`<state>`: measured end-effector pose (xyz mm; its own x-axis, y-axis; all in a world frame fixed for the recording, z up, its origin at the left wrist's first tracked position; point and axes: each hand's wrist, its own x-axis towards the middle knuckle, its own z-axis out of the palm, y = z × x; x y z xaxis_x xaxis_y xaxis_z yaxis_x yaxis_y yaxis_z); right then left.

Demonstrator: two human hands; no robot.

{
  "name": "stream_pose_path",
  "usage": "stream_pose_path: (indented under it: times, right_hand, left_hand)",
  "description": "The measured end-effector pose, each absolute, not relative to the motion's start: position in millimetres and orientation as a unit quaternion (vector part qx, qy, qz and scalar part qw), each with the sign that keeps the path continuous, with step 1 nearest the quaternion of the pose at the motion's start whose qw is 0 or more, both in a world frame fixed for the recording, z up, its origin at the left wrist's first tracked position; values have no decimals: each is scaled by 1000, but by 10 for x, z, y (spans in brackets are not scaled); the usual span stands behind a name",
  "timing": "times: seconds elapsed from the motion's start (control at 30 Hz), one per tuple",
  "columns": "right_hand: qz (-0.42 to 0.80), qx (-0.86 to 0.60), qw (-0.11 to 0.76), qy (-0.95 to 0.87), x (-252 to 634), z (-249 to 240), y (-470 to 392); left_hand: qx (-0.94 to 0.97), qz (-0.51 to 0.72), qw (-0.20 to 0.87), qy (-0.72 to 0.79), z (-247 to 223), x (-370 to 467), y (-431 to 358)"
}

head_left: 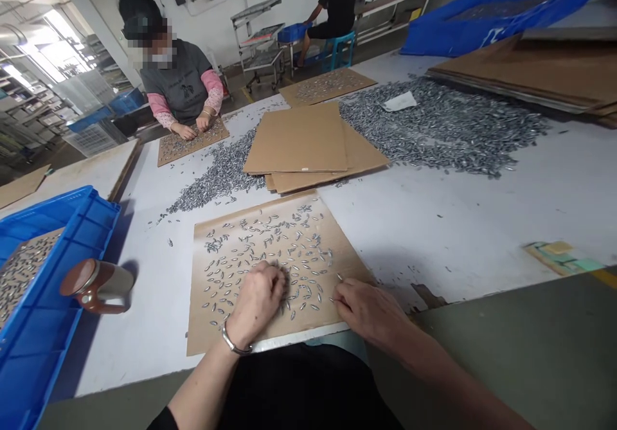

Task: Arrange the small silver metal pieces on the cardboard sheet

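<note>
A brown cardboard sheet (222,314) lies on the white table in front of me, with many small silvery metal pieces (308,288) spread over it. My left hand (258,295), with a bracelet at the wrist, is over the middle of the sheet; its fingers are curled together and what they hold, if anything, is hidden. Near the sheet's right edge is my right hand (361,304), its fingers pinched on a small metal piece (340,277) at the fingertips.
Stacked cardboard (299,137) lies beyond the sheet, between heaps of metal pieces (448,128). A blue crate (96,224) and a brown-lidded jar (101,285) stand left. Across the table a person (183,89) handles pieces on another sheet. Blue bin (434,31) at back right.
</note>
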<state>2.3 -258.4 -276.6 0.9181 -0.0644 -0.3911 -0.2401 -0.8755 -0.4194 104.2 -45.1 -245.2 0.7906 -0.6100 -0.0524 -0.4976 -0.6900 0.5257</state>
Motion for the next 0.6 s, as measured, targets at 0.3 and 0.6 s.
stream_pose_path:
  times: [0.3,0.6]
  right_hand:
    - [152,-970,187,43,-35,-2917,-2533]
    - [21,-996,88,-13,-110,-3202,-2613]
  left_hand:
    - [930,-51,294,-212,-2602,1011,202]
    - [929,-56,316,-184,-2707,905,341]
